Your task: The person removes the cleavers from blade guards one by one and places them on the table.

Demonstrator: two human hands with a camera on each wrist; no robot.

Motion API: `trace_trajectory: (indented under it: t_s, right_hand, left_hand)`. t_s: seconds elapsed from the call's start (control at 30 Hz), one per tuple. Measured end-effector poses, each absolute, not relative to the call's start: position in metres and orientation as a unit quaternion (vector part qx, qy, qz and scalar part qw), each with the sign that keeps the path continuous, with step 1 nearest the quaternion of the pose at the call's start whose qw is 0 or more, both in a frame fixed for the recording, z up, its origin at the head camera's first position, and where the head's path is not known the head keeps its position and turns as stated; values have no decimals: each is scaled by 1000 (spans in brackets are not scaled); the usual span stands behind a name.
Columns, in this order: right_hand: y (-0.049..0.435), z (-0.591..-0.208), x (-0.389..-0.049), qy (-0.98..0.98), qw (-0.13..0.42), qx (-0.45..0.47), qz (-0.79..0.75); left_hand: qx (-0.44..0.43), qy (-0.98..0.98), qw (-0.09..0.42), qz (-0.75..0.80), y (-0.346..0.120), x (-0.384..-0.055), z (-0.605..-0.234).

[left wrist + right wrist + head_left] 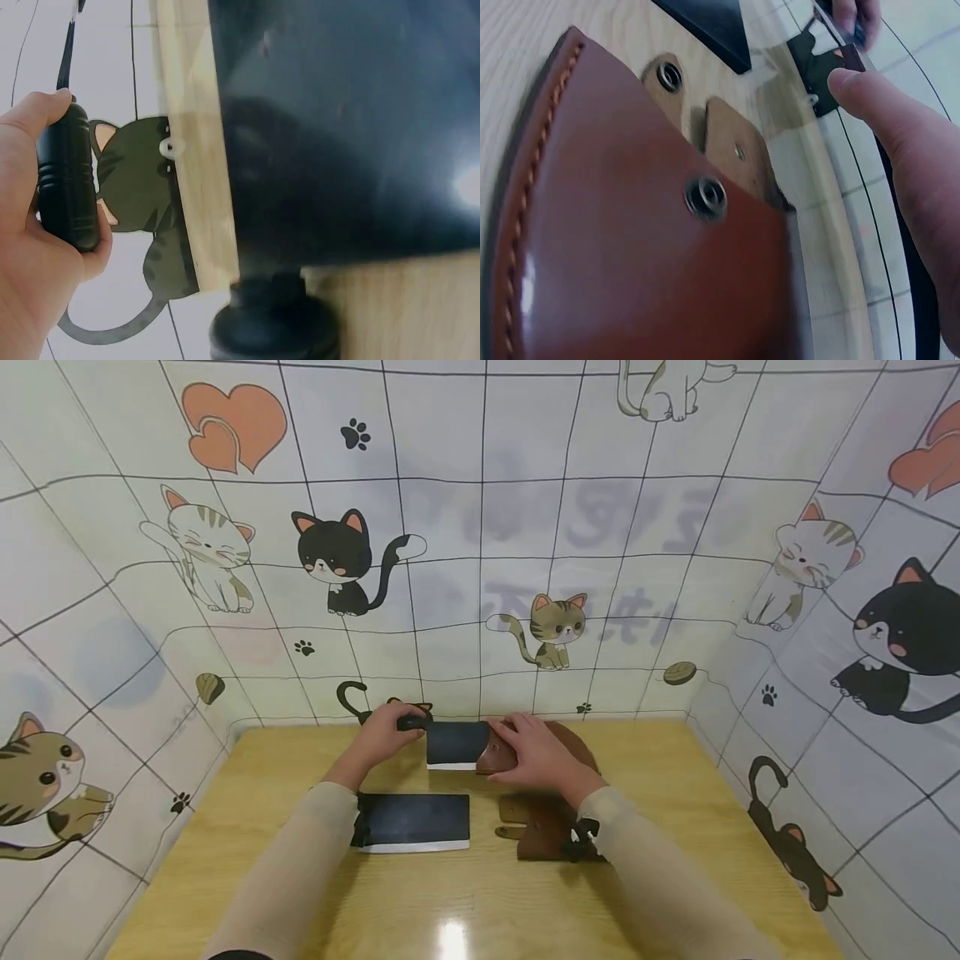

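My left hand (384, 737) grips the black handle (69, 176) of a cleaver. Its dark blade (456, 743), with a pale cutting edge, points right, its far end overlapped by a brown leather sheath (491, 758). My right hand (542, 756) holds that sheath, thumb (870, 97) along the near side and the other fingers over the top; much of the sheath is behind the hand. Nearer to me, a second dark cleaver (416, 821) lies flat beneath my left wrist. Another brown sheath (546, 831) lies under my right wrist, its snap straps (735, 146) pointing left.
Everything stands on a light wooden table (480, 910). Behind it and at both sides rises a white sheet (465, 527) with a grid and cartoon cats, close to the table's back edge. Wrist straps sit on both beige sleeves (288, 852).
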State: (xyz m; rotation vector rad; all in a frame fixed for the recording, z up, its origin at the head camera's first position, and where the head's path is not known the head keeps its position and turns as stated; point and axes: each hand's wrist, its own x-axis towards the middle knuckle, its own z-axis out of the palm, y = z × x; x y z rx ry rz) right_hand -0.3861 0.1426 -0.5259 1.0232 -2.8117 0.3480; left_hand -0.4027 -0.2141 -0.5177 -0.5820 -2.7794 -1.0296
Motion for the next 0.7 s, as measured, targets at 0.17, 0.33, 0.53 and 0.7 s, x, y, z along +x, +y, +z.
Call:
trace_trajectory:
  t_s: [0.17, 0.33, 0.53, 0.7]
  right_hand:
    - [155, -527, -384, -925, 64, 351, 127]
    - [154, -526, -384, -923, 53, 361, 123]
    - [154, -524, -385, -923, 50, 361, 122]
    - [154, -522, -384, -921, 51, 365, 125]
  left_hand:
    - [-194, -916, 54, -348, -217, -401, -517]
    - [-196, -915, 46, -350, -217, -398, -519]
    - [-207, -912, 57, -349, -220, -399, -521]
    - [-207, -916, 57, -340, -223, -400, -522]
